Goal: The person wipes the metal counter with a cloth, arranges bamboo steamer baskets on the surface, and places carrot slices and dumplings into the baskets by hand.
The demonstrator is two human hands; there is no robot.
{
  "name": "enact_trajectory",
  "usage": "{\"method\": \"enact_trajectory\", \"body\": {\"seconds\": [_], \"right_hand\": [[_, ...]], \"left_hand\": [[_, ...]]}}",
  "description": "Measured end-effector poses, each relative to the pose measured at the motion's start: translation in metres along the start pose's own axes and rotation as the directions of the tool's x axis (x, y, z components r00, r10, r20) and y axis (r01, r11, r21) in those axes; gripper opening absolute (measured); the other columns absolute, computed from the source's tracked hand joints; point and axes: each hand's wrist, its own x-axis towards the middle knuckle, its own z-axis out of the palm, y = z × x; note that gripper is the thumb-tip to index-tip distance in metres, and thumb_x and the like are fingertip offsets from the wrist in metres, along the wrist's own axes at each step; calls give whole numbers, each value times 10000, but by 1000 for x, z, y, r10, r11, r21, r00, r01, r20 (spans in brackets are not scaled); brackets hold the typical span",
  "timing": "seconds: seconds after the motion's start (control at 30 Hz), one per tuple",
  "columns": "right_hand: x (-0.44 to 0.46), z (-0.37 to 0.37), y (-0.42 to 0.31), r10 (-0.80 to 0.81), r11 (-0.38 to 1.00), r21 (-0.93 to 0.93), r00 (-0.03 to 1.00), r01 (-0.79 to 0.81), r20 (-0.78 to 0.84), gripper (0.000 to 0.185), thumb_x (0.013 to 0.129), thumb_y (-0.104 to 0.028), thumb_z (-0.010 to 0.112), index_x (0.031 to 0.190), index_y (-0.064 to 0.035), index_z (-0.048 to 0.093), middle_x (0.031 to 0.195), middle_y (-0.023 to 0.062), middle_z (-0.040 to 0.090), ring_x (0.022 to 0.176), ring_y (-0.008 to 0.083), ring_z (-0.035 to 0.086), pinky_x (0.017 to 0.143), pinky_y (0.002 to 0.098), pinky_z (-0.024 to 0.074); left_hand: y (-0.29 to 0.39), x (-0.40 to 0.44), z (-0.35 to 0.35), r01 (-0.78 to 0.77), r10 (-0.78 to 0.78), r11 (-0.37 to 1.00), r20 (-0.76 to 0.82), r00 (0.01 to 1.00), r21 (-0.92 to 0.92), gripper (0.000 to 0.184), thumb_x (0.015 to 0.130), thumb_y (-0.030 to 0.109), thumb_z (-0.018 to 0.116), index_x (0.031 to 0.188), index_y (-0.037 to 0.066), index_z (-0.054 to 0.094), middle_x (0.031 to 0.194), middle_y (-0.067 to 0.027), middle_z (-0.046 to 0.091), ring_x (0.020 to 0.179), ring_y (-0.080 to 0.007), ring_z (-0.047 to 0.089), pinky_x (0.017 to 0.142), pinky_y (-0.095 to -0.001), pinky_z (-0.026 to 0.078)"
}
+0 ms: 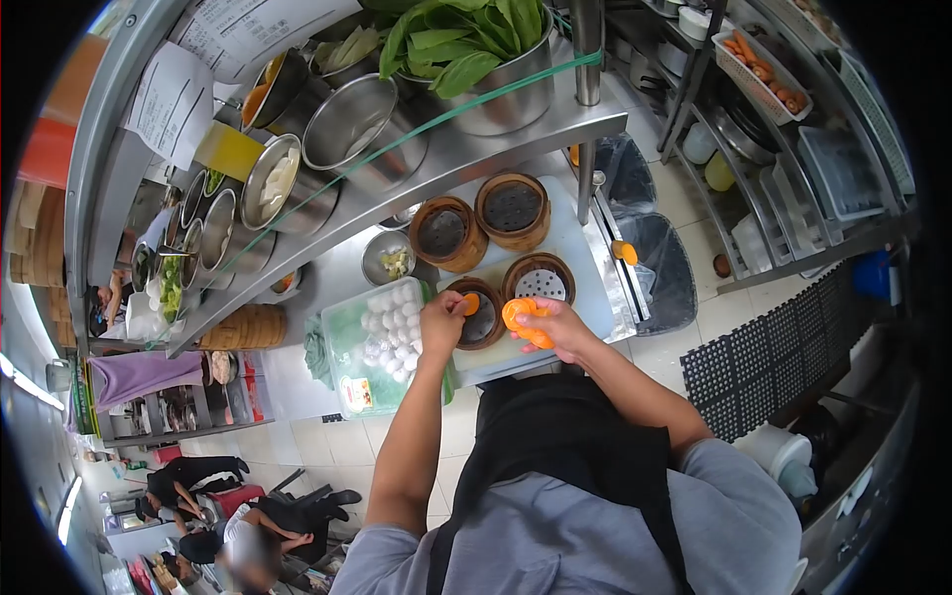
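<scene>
My left hand (442,323) pinches a round orange slice (471,302), which looks like carrot, over the near-left bamboo steamer (478,327). Several more such slices (527,319) are gathered in my right hand (561,329), at the near edge of a bamboo steamer with a perforated white liner (540,283). Behind these stand two more small steamers, one at the left (446,235) and one at the right (513,208), with dark perforated bottoms. Left of my left hand, a clear green-tinted tub (342,347) holds many small white balls wrapped or coated smooth (390,327).
A white board (585,258) lies under the steamers. A metal bowl (388,258) with pale chopped food stands behind the tub. Overhead, a steel shelf (397,183) carries metal pots and leafy greens (466,40). Lined bins (654,273) stand right; people (263,535) are at lower left.
</scene>
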Motion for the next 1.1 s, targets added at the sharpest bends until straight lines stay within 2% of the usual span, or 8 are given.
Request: {"method": "enact_trajectory", "body": {"seconds": [0.07, 0.2, 0.27, 0.37, 0.7, 0.8, 0.87, 1.1], "right_hand": [[-1, 1, 2, 3, 1000, -29, 1000, -3, 0, 393, 924, -206, 742, 1275, -89, 607, 1113, 54, 684, 922, 177, 703, 695, 346, 612], [-2, 4, 0, -54, 995, -88, 998, 50, -41, 382, 908, -218, 768, 1234, -78, 626, 1078, 51, 695, 906, 156, 699, 678, 320, 605], [-3, 4, 5, -78, 992, -99, 996, 73, -47, 382, 903, -222, 775, 1224, -75, 629, 1073, 48, 696, 906, 147, 696, 670, 309, 602], [2, 7, 7, -94, 987, -134, 995, 89, -35, 377, 900, -221, 779, 1214, -74, 633, 1069, 39, 694, 903, 129, 688, 655, 292, 596], [4, 10, 17, -89, 991, -101, 996, 91, 32, 329, 933, -163, 723, 1231, -70, 618, 1070, 52, 693, 895, 142, 695, 627, 305, 607], [5, 7, 16, -48, 995, -82, 999, 49, 12, 331, 937, -154, 715, 1238, -66, 611, 1087, 63, 697, 906, 163, 702, 629, 312, 611], [4, 6, 17, -28, 997, -79, 1000, 27, -6, 332, 937, -151, 714, 1240, -64, 609, 1094, 69, 698, 913, 171, 704, 632, 315, 611], [3, 6, 16, -29, 995, -97, 999, 28, -14, 375, 923, -151, 730, 1269, -85, 605, 1117, 64, 690, 924, 167, 697, 653, 314, 611]], "left_hand": [[2, 2, 4, -221, 249, 914, -41, 968, 340, 185, 898, 165, 754, 983, 12, 697, 762, -43, 681, 656, -94, 637, 569, -253, 511], [37, -14, 0, -240, 357, 819, -135, 924, 522, 250, 867, 193, 770, 1027, 9, 712, 847, -134, 727, 759, -227, 707, 696, -354, 551], [60, -30, -4, -76, 75, 997, 102, 992, 4, 289, 894, 186, 762, 1113, 11, 689, 920, -118, 727, 779, -190, 700, 691, -325, 564], [72, -55, 0, 96, -3, 956, 319, 948, -276, 287, 923, 159, 744, 1150, -1, 670, 959, -88, 718, 789, -141, 687, 690, -272, 570], [56, -72, -1, 284, -153, 810, 283, 947, -513, 181, 992, 94, 634, 1134, -19, 627, 925, -75, 702, 760, -124, 691, 653, -246, 576], [30, -59, -21, 150, -140, 904, 55, 989, -401, 148, 966, 94, 650, 1075, -5, 666, 930, -109, 726, 752, -184, 713, 667, -289, 578], [21, -43, -38, -110, 132, 953, -60, 989, 281, 115, 912, 112, 688, 993, 32, 709, 965, -138, 726, 771, -285, 719, 694, -361, 571], [20, -31, -20, -81, 73, 757, 39, 997, 648, 154, 830, 211, 708, 951, 120, 737, 972, -144, 693, 888, -365, 686, 771, -484, 545]]}}
